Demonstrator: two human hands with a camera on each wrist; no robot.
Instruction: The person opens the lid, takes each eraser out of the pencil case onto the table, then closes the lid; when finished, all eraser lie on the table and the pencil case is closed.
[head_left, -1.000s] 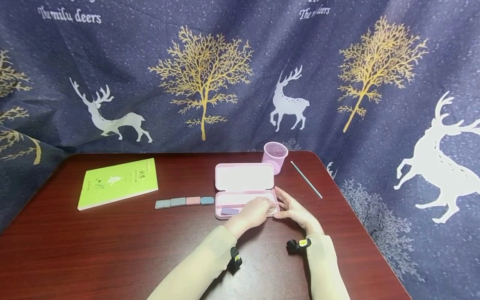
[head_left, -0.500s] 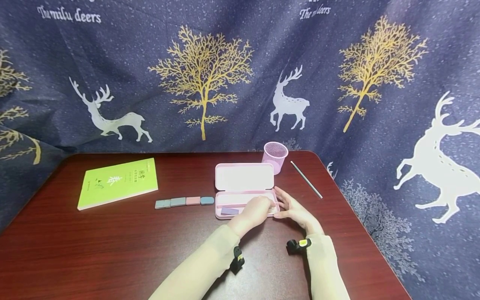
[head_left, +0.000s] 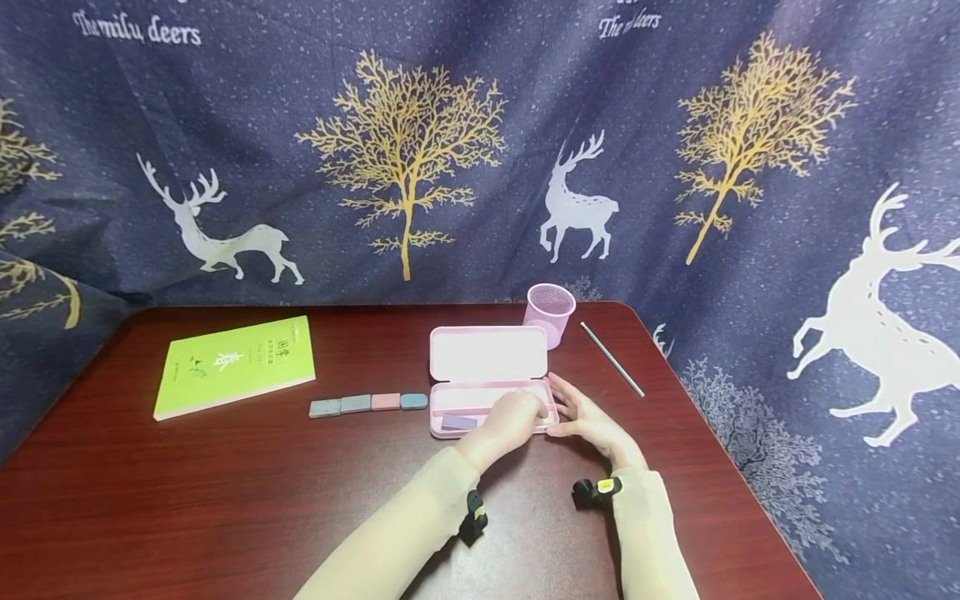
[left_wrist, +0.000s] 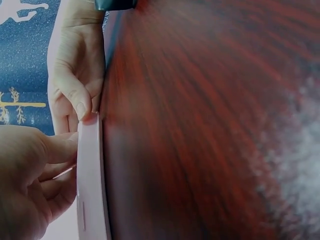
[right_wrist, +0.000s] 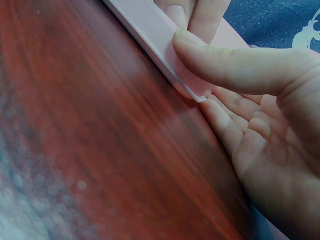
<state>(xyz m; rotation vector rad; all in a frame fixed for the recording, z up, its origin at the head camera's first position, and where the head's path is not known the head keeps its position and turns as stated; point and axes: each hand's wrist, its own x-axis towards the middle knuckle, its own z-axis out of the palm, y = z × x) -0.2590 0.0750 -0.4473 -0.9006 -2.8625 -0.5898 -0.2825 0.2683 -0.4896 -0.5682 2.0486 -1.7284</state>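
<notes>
Right here on the red-brown table (head_left: 225, 500), a pink case (head_left: 468, 394) sits open, its lid (head_left: 489, 353) leaning back. The person's left hand (head_left: 513, 418) reaches into the right end of the case with bent fingers; I can't tell if they pinch anything. The right hand (head_left: 592, 425) holds that same end, thumb over the front corner and fingers along the side. The two hands are close together. A purple block (head_left: 459, 422) lies in the front part of the case, left of the left hand. Four small blocks (head_left: 386, 402) make a row to the left of the case. A green book (head_left: 235, 367) lies farther left. Behind the case stands a pink cup (head_left: 546, 322), and a thin pencil (head_left: 612, 359) lies to its right.
</notes>
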